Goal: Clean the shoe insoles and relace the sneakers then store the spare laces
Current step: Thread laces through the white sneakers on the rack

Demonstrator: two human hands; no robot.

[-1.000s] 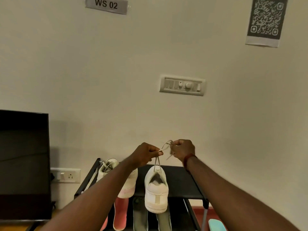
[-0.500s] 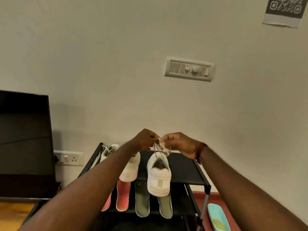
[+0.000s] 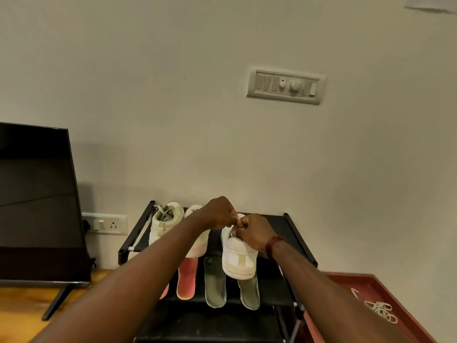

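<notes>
My left hand (image 3: 217,215) and right hand (image 3: 256,232) pinch the lace (image 3: 239,220) atop the sneaker (image 3: 238,258) (nearly tied, I judge); spare laces (image 3: 379,311) right of it not yet stored.

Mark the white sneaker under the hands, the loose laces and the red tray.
white sneaker (image 3: 233,256): head view, heel panel.
loose laces (image 3: 381,311): head view, coiled bundle.
red tray (image 3: 351,276): head view, far rim.
</notes>
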